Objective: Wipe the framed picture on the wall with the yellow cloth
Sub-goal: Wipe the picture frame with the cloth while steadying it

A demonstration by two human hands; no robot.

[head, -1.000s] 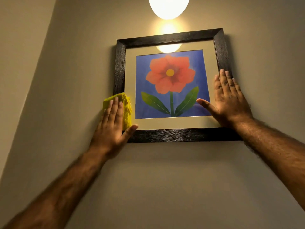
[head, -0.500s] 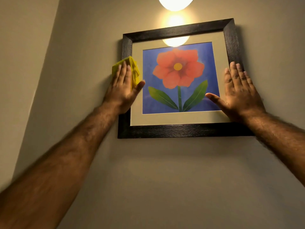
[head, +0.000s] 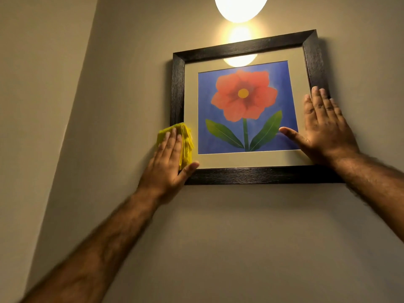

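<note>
A framed picture [head: 240, 48] with a dark wooden frame hangs on the beige wall; it shows a red flower on blue inside a cream mat. My left hand [head: 168, 162] presses a folded yellow cloth [head: 187, 143] flat against the frame's lower left corner, covering that corner. The cloth sticks out above and to the right of my fingers. My right hand [head: 325, 130] lies flat with fingers spread on the frame's right side, thumb over the picture's lower right.
A lit round wall lamp [head: 240, 7] glows just above the frame, and its reflection shows in the glass near the top. A wall corner [head: 72, 119] runs down on the left. Bare wall [head: 240, 248] spreads below the frame.
My left hand with the cloth slid up the frame's left side, then back down to the lower left corner. My right hand stayed on the right side.
</note>
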